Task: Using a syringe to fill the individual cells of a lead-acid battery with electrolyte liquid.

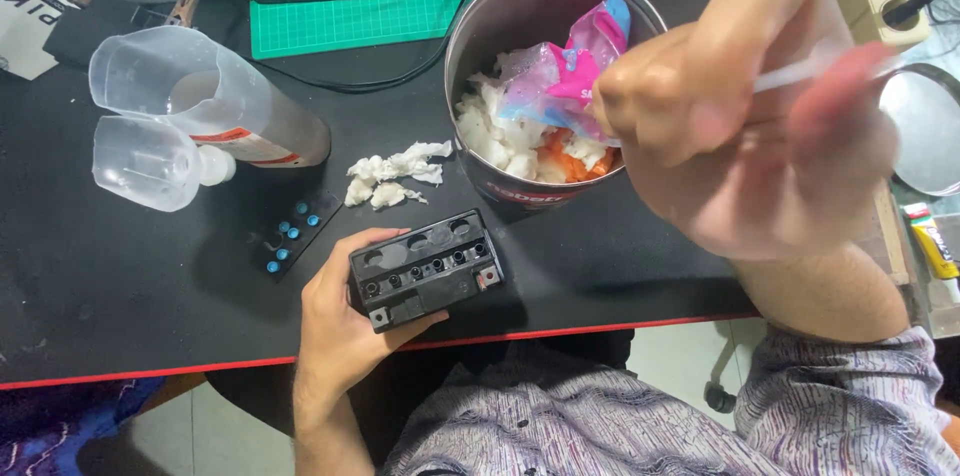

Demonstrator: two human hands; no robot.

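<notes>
The left hand (335,321) wraps around the near left end of a small black battery (427,271), thumb along its left side and fingers closed under it, a hold that steadies the block near the front edge of the black worktop (110,276) with its open top turned up to the camera. The right hand (745,101) is raised close to the camera and blurred; its fingers are closed in a pinch on a thin clear tube (810,71), perhaps a dropper or syringe, which runs out toward three o'clock. The battery sits at about six o'clock from the metal tin (500,36). Its long axis runs from roughly eight o'clock to two o'clock, the row of small round cell holes following that line, and the two terminals showing at its near corners. The tin holds white wadding, orange scraps and a pink and blue plastic bag, and stands just beyond the battery. A strip of blue caps (288,233) lies at ten o'clock from the battery, beside a small heap of white cotton bits (395,176). Farther toward ten o'clock a clear plastic bottle (215,101) lies on its side beside a clear cup (150,164).
</notes>
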